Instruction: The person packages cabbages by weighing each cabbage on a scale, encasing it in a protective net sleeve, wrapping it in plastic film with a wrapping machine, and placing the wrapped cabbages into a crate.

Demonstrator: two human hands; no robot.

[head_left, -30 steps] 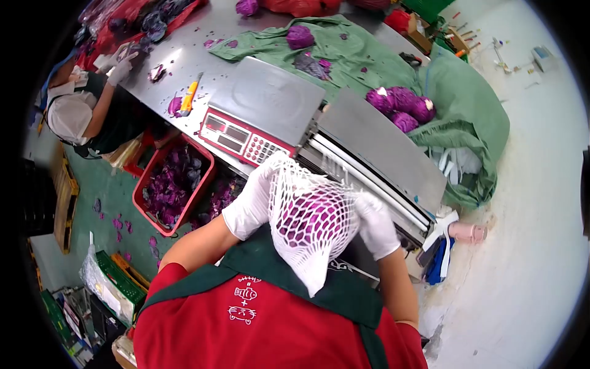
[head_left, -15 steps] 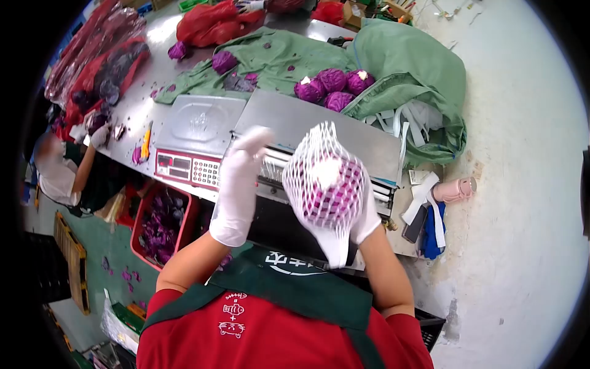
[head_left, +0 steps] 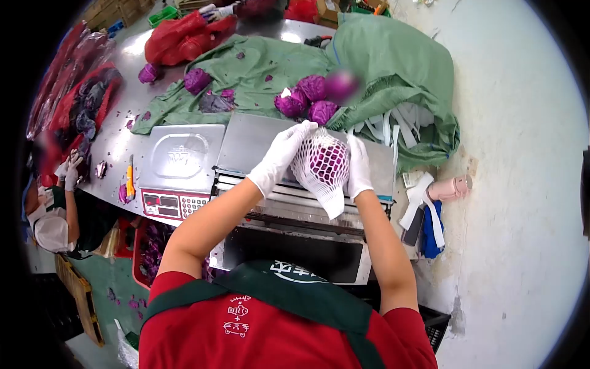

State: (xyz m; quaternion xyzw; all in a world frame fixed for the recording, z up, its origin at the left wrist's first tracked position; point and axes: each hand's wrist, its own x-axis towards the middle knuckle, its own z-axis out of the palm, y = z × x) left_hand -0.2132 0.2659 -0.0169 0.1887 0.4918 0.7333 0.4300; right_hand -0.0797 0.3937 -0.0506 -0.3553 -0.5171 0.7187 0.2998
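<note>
A purple cabbage [head_left: 327,161] sits inside a white foam net sleeve [head_left: 332,200], whose loose end hangs toward me. Both my hands wear white gloves. My left hand [head_left: 284,155] has its fingers closed on the upper left edge of the sleeve. Along the right side of the cabbage, my right hand [head_left: 359,167] grips it through the net; some of its fingers are hidden behind it. The cabbage is over the metal top of a wrapping machine [head_left: 249,132] with rollers along its near side.
A scale [head_left: 181,160] and a yellow-handled knife [head_left: 130,178] are left of the machine. Several cabbages [head_left: 292,101] lie behind it on green cloth, beside a large green sack [head_left: 393,58]. A pink bottle [head_left: 450,188] stands right. Another person [head_left: 55,221] works at far left.
My left hand, raised and apart before, is now on the net sleeve. The netted cabbage has moved away from my body, and both arms reach farther forward. The view has shifted slightly.
</note>
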